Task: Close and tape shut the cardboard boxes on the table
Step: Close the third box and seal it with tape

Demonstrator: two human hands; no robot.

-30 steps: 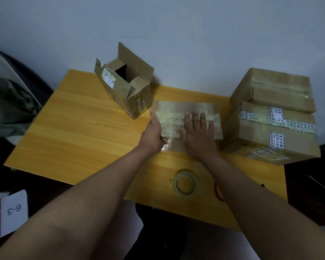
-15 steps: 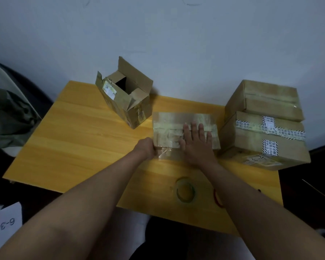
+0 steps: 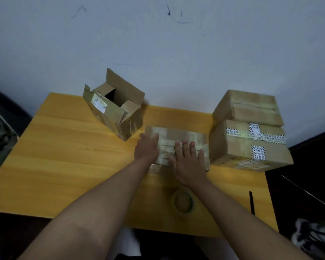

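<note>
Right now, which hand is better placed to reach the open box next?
Left, probably. The left hand sits at the flat box's left end, right beside the open box; the right hand lies further right.

Tabletop [image 3: 64, 156]: yellow-orange wood grain; open box [image 3: 118, 113] at the far left edge: brown cardboard, white label; flat box [image 3: 184, 136] at centre: brown under glossy clear tape; stacked boxes [image 3: 248, 132] at the right edge: brown, the lower banded with white tape printed black; tape roll [image 3: 182, 202] near the front edge: clear, greenish rim; wall [image 3: 158, 53]: pale grey-blue.
</note>
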